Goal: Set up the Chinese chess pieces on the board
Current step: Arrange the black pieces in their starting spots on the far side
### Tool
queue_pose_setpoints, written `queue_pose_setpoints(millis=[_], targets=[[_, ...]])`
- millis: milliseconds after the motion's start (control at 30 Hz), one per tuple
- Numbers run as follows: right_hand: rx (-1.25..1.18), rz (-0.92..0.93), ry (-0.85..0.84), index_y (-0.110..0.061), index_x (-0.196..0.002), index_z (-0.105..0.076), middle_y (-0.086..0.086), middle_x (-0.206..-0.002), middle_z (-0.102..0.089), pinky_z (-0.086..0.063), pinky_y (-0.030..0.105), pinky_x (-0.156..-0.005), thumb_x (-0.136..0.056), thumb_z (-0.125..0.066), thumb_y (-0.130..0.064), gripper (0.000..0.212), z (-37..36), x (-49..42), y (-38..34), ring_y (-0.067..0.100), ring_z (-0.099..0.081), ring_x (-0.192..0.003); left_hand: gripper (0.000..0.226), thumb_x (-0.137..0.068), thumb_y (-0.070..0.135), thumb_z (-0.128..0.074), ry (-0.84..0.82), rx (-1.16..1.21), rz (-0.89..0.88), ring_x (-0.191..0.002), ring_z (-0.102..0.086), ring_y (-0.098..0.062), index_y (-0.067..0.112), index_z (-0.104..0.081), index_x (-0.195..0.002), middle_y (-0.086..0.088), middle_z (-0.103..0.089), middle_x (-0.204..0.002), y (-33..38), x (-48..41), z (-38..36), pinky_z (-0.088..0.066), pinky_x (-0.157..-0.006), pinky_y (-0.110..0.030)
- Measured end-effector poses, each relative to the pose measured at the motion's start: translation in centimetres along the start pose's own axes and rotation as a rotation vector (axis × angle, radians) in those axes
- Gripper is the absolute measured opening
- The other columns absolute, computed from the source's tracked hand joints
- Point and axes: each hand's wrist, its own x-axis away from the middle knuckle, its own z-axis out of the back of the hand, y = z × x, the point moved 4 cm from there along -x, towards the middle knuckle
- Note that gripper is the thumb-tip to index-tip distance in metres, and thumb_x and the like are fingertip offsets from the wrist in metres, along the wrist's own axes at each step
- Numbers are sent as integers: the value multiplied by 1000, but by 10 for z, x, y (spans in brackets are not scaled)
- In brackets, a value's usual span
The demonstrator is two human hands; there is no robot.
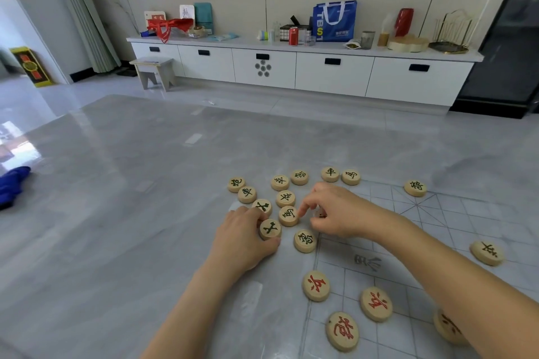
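Note:
Several round wooden chess pieces with dark characters lie in a loose cluster [285, 198] on the grey table, just left of the thin translucent board [437, 230]. My left hand [245, 239] pinches one dark-marked piece [270, 229] between thumb and fingers. My right hand [338, 213] touches another dark piece [288, 215] with its forefinger, and a further piece [320, 214] shows under its curled fingers. Red-marked pieces [316, 285] lie on the board's near left part. Two dark pieces [415, 188] [487, 253] sit on the board further right.
The glossy grey table [145, 198] stretches left and ahead. A blue cloth [13, 183] lies at its left edge. Beyond the table stand a white low cabinet [303, 67] with clutter on top and a small stool [153, 71].

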Motion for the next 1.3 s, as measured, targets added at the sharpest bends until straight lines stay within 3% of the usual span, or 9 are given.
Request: queue_pose_setpoints(millis=[200,400,567,667,800,1000,1067,1200,1300], targets=[[247,65,-72,-31,-127,-52,-4,-110,-43,-41,31,-85,-82,-62,-40,48,-15,18,-12,13,-42,-99,42,-74,50,-65,15,25,-25,-100,-49,-18,26,-57,-108,5,-54,-102,4,0,-3,-43,-85,-32],[83,46,77,-26,-113,-58,-6,-107,-49,-42,29,-83,-80,-62,-42,38,-2,22,2,13,-47,-97,44,-67,55,-61,28,34,-39,-95,-49,-17,27,-58,-101,8,-53,-94,3,1,-4,-42,-80,-30],[-162,-213,336,-24,-107,-60,-9,-101,-58,-48,31,-82,-77,-66,-32,31,25,26,62,12,-55,-93,44,-68,59,-62,19,38,-67,-92,-49,-12,30,-57,-101,11,-53,-93,3,-1,-8,-43,-80,-29],[-57,-433,454,-24,-105,-60,-5,-103,-58,-46,37,-86,-80,-63,-33,27,31,26,111,18,-56,-96,60,-53,72,-42,33,71,-104,-87,-49,-9,31,-57,-95,15,-52,-88,4,-4,-10,-43,-78,-28],[145,-565,442,-24,-95,-60,-1,-97,-60,-38,36,-79,-83,-57,-39,20,27,19,143,23,-55,-95,54,-52,72,-43,33,125,-132,-84,-48,-1,35,-54,-90,19,-51,-85,1,-5,-11,-41,-75,-25],[189,-583,372,-23,-96,-59,1,-105,-57,-36,36,-79,-89,-54,-43,22,27,5,146,26,-53,-103,57,-52,72,-43,27,112,-147,-84,-48,0,34,-55,-93,19,-51,-87,3,-4,-9,-43,-76,-26],[182,-582,355,-22,-110,-60,2,-115,-56,-37,37,-84,-90,-55,-43,30,26,4,144,26,-52,-107,57,-53,72,-42,20,109,-150,-84,-48,-1,34,-55,-93,19,-51,-87,3,-4,-8,-43,-76,-26],[131,-583,390,-23,-136,-43,5,-134,-47,-36,41,-96,-89,-55,-47,55,25,14,132,27,-43,-122,55,-54,71,-42,6,104,-165,-85,-46,0,36,-54,-95,20,-49,-88,7,-3,-7,-39,-73,-17],[-50,-470,528,-24,-121,-59,0,-120,-55,-39,39,-96,-87,-57,-47,42,27,20,96,22,-48,-115,51,-61,64,-53,55,151,-188,-87,-45,1,34,-56,-101,22,-48,-90,16,0,-5,-33,-71,-10]])
